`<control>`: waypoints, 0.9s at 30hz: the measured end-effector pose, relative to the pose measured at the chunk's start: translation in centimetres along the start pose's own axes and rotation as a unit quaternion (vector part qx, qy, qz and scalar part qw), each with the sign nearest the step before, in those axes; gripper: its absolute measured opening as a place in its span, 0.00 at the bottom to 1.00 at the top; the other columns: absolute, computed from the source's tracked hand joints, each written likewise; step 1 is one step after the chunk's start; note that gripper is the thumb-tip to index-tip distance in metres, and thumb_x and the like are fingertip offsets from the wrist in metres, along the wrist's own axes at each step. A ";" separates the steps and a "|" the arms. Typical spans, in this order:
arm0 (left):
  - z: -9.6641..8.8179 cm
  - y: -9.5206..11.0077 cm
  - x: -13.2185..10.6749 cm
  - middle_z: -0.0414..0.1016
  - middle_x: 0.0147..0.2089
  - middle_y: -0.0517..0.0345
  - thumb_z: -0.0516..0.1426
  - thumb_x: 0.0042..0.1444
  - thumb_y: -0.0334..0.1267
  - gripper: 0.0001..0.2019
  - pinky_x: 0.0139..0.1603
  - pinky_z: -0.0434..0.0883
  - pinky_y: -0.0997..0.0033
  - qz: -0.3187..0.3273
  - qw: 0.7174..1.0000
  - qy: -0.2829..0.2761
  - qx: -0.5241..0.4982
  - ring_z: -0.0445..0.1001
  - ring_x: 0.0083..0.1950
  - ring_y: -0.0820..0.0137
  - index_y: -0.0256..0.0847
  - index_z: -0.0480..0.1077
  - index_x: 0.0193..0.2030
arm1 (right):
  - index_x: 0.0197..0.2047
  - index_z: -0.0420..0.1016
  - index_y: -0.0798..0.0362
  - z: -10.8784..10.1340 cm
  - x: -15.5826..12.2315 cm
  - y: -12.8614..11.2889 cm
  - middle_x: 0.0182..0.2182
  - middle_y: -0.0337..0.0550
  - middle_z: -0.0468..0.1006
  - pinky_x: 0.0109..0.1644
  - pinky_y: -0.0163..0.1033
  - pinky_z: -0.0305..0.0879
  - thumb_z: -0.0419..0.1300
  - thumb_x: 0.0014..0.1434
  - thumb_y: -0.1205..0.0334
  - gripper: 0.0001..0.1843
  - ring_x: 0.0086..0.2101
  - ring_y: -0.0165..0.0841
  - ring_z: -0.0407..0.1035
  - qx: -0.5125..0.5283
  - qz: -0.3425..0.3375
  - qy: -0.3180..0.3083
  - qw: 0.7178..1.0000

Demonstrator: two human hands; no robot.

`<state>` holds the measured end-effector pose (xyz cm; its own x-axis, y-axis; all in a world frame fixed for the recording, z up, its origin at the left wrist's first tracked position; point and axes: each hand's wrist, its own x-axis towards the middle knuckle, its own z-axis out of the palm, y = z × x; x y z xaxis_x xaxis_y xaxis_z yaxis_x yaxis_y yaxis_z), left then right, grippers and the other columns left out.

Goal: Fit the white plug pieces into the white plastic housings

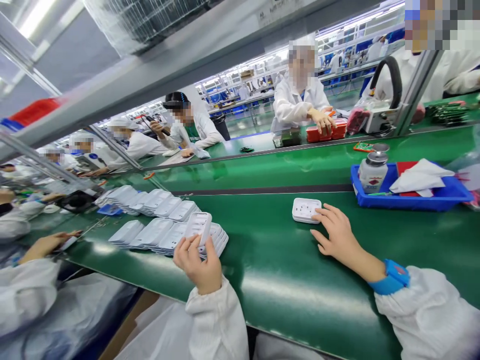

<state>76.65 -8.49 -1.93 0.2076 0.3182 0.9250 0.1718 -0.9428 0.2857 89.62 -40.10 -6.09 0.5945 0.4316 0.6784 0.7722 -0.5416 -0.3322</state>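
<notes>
My left hand [198,262] is closed on a white plastic housing [199,226], tilted up so its recessed inside shows. Just behind it lie stacked rows of similar white housings [150,234] on the green work surface [285,280]. Farther right, my right hand [337,232] has its fingers apart, the fingertips at the right edge of another white housing [304,210]. That one lies flat, with small dark holes or parts on its upper face. A blue band [392,278] circles my right wrist.
A blue tray [408,200] at the right holds a metal-capped bottle [373,172] and white cloths [423,175]. Across the line, a co-worker's hand [322,120] touches red parts [326,132]. Another person's hand [48,245] works at the left. A metal shelf beam [210,55] crosses overhead.
</notes>
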 end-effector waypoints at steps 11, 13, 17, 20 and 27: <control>-1.9 -2.4 -1.0 0.72 0.46 0.45 0.57 0.58 0.36 0.07 0.62 0.59 0.48 0.029 0.997 -0.069 -0.030 0.65 0.59 0.55 0.38 0.68 0.43 | 0.37 0.72 0.54 0.5 -0.2 1.2 0.52 0.57 0.64 0.46 0.59 0.61 0.55 0.56 0.60 0.09 0.49 0.54 0.61 -0.027 0.063 -0.005 0.998; -2.1 -2.7 -1.2 0.71 0.48 0.45 0.58 0.57 0.36 0.10 0.63 0.57 0.48 0.021 0.995 -0.086 -0.051 0.64 0.60 0.56 0.38 0.68 0.45 | 0.35 0.72 0.53 0.5 -0.2 1.3 0.52 0.57 0.64 0.45 0.59 0.62 0.55 0.55 0.60 0.08 0.47 0.53 0.63 -0.024 0.072 -0.003 0.997; -1.9 -3.4 -1.8 0.58 0.61 0.40 0.65 0.47 0.40 0.35 0.61 0.62 0.52 -0.099 0.986 -0.076 -0.112 0.56 0.65 0.55 0.39 0.57 0.60 | 0.33 0.71 0.53 0.6 -0.3 1.4 0.53 0.55 0.63 0.48 0.59 0.61 0.56 0.54 0.60 0.06 0.47 0.53 0.63 -0.008 0.079 0.000 0.997; -1.3 -3.7 -2.0 0.49 0.66 0.38 0.69 0.38 0.44 0.53 0.64 0.59 0.51 -0.258 0.939 -0.124 -0.192 0.53 0.67 0.54 0.42 0.42 0.67 | 0.32 0.71 0.53 0.6 -0.2 1.5 0.52 0.56 0.63 0.47 0.57 0.62 0.55 0.55 0.59 0.07 0.48 0.52 0.64 0.016 0.073 0.003 0.997; -0.7 -3.3 -1.6 0.48 0.69 0.37 0.69 0.38 0.42 0.58 0.66 0.56 0.50 -0.331 0.895 -0.222 -0.202 0.57 0.66 0.52 0.42 0.34 0.69 | 0.32 0.69 0.53 -0.1 0.1 0.9 0.50 0.58 0.64 0.46 0.57 0.65 0.53 0.58 0.59 0.09 0.47 0.50 0.65 0.067 0.062 0.011 0.996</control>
<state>75.11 -5.98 -4.21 0.5664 0.7438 0.3548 0.0556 -0.4640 0.8841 90.38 -40.58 -6.25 0.6829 0.3519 0.6402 0.7174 -0.4882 -0.4969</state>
